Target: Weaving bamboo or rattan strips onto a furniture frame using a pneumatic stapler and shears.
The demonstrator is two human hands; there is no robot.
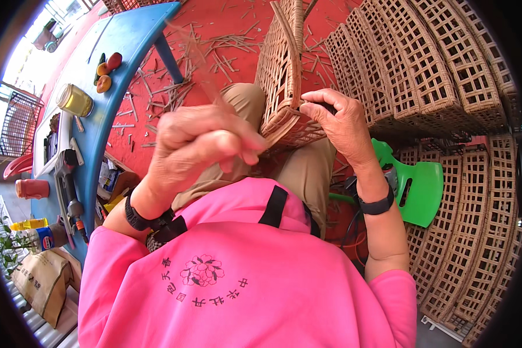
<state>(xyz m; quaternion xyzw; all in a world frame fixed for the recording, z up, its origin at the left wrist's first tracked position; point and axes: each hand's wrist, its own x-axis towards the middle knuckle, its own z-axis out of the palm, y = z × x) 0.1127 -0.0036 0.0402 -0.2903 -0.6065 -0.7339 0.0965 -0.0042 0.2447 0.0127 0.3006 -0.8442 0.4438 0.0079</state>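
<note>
Woven basket (279,64) between person's knees (243,100). Right hand (341,116) pinches its edge between thumb and forefinger. Left hand (200,136) curled, blurred beside near corner; can't tell whether it grips anything.

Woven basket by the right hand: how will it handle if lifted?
The woven basket is probably light for its size: the weave is full of gaps. Likely fairly stiff, as its visible side isn't sagging. Unlikely to slip much, given the coarse texture.

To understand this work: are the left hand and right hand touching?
Apart: the head view shows the woven basket between the left hand and right hand.
</note>
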